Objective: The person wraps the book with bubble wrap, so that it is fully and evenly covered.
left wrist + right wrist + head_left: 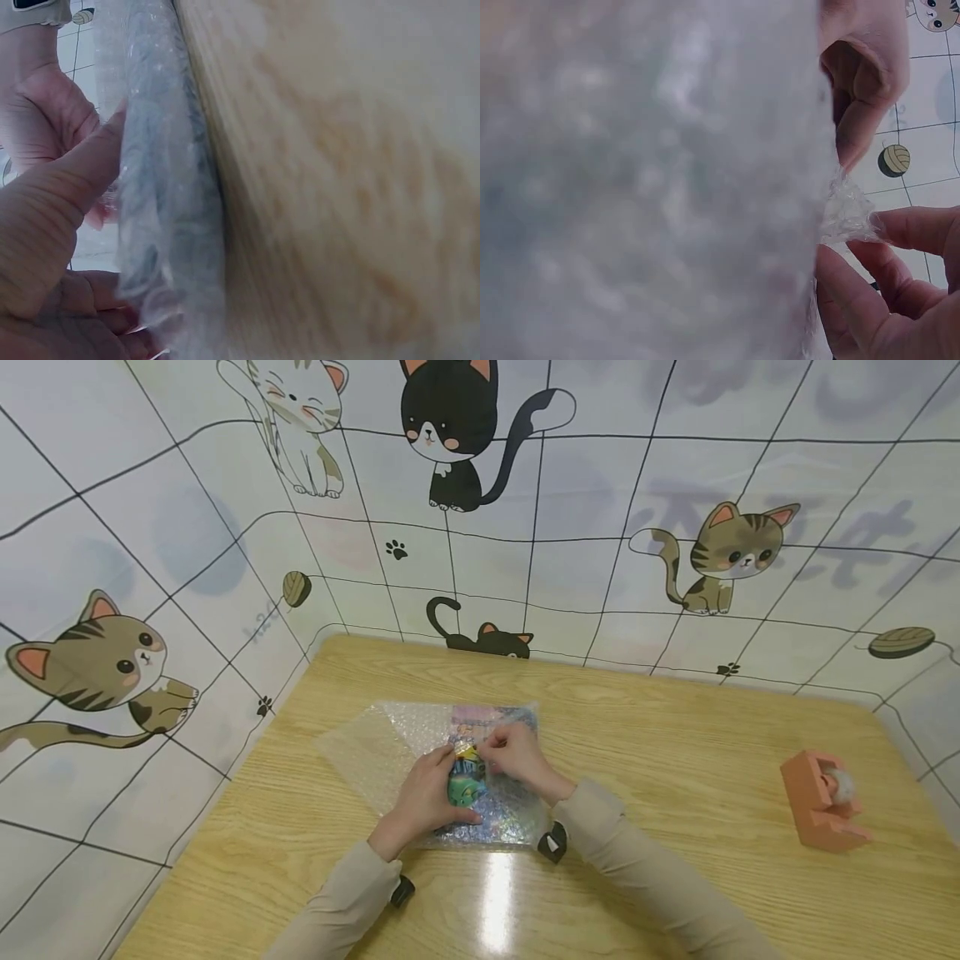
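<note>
A flat, colorful printed item (pixel 465 791) lies on the table inside clear bubble wrap (pixel 390 727), part of which spreads flat to the left. My left hand (pixel 426 795) rests on the wrapped item's left side, thumb and fingers spread; in the left wrist view its thumb (pixel 71 176) touches the wrap. Above the item, my right hand (pixel 517 753) pinches a piece of the bubble wrap. Up close in the right wrist view, a crumpled bit of wrap (pixel 849 214) sits between the right thumb and fingers. The item's exact kind cannot be told through the wrap.
On the right of the wooden table (pixel 660 752) stands a pink-orange tape dispenser (pixel 813 814) holding a roll of clear tape (pixel 840 785). A white backdrop (pixel 585 560) with cartoon cats and black grid lines rises behind and to the left.
</note>
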### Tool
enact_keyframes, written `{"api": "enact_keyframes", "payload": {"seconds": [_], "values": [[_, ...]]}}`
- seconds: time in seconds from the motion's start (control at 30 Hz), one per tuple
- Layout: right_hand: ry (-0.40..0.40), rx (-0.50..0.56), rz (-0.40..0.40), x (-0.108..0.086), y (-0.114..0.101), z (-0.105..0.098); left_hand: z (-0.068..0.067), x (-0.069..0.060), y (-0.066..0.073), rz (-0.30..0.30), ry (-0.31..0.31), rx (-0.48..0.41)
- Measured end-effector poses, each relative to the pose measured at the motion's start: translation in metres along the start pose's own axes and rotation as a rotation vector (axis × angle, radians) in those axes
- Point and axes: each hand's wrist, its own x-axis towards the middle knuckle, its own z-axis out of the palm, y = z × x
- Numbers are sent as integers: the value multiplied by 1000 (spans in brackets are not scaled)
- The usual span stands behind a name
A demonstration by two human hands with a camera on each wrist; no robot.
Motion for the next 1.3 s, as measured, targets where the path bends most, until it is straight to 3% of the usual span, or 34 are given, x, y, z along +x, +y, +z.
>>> {"api": "enact_keyframes", "payload": {"seconds": [0.3, 0.67, 0.9, 1.13, 1.3], "values": [[-36, -8, 90, 4, 3, 2, 1, -1, -3, 75, 47, -50], [-87, -124, -20, 3, 3, -1, 2, -1, -4, 79, 40, -86], [-178, -136, -133, 3, 8, -7, 1, -2, -4, 57, 9, -63], [-398, -98, -311, 6, 21, -23, -1, 0, -4, 41, -21, -61], [-436, -294, -539, -1, 32, -36, -2, 2, -2, 36, -51, -48]]}}
